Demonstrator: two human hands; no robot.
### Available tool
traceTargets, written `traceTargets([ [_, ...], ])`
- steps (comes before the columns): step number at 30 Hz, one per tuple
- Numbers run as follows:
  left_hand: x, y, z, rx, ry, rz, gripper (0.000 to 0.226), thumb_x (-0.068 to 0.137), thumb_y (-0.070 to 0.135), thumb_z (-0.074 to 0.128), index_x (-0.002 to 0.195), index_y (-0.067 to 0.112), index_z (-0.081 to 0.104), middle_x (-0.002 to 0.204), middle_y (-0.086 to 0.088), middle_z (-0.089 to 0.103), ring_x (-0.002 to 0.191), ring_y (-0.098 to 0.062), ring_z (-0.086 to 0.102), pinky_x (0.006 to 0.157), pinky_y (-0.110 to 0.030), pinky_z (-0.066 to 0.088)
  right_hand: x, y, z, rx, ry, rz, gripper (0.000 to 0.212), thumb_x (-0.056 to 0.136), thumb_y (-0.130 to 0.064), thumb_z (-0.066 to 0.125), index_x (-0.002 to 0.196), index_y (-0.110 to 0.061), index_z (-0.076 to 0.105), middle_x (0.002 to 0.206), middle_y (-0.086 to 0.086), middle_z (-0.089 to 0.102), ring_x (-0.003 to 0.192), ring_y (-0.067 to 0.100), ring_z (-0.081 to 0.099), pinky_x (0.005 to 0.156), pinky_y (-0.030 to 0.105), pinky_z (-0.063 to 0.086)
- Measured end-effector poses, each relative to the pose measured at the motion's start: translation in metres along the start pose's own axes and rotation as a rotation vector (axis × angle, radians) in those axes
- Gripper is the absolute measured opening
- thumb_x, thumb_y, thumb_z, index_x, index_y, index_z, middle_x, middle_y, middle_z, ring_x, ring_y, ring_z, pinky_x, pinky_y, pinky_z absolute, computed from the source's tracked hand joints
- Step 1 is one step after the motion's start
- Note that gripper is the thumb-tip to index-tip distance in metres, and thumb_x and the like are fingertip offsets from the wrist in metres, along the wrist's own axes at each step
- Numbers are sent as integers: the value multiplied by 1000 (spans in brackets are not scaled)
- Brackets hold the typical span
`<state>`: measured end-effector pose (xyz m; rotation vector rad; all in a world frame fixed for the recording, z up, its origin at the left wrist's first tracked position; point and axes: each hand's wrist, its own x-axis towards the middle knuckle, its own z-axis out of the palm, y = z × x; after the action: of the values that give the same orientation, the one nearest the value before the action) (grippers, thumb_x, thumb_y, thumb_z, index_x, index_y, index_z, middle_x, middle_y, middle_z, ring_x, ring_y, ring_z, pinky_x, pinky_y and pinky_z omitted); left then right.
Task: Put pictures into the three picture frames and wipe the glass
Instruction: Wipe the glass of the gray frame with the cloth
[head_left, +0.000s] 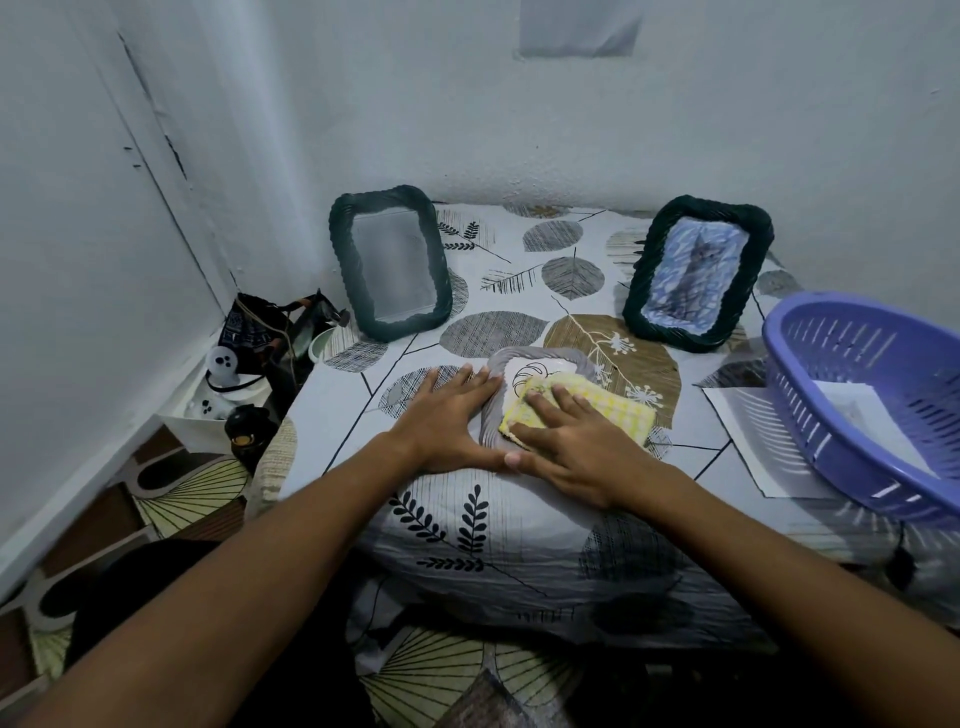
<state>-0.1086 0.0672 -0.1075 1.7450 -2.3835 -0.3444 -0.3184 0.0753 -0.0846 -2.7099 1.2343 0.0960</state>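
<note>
Right hand (558, 439) flat, pressing folded yellow checked cloth (582, 413) on small grey wavy-edged picture frame (540, 364); left hand (447, 421) flat, bracing rim — glass likely fragile, slippery; hold edges.

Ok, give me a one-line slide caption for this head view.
Right hand presses a yellow cloth on the flat grey frame; left hand steadies its edge.

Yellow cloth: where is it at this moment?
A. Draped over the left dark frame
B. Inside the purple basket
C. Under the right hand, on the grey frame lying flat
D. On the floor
C: the right hand presses the yellow cloth onto the grey frame lying flat on the table.
</note>
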Motion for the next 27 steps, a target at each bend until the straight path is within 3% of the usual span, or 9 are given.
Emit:
traceTargets([
  [6, -1, 0, 0, -35, 9, 2, 125, 50, 91, 39, 153, 26, 12, 161, 2, 11, 148, -11, 2, 119, -44, -6, 24, 5, -4, -36, 18, 106, 69, 92, -67, 20, 148, -28, 27, 160, 15, 7, 147, 39, 0, 119, 48, 4],
  [17, -2, 1, -2, -36, -17, -7, 120, 56, 85, 50, 153, 25, 12, 161, 2, 12, 148, -11, 1, 119, -45, -7, 61, 31, -15, -66, -5, 224, 64, 93, -64, 24, 147, -29, 29, 159, 16, 11, 145, 42, 3, 117, 50, 7],
  [27, 1, -3, 3, -32, 1, 5, 124, 50, 90, 40, 153, 26, 13, 161, 3, 11, 148, -11, 0, 119, -46, -6, 24, 4, -1, 8, 9, 20, 62, 96, -61, 25, 149, -30, 27, 161, 10, 3, 148, 31, -6, 118, 43, -1],
])
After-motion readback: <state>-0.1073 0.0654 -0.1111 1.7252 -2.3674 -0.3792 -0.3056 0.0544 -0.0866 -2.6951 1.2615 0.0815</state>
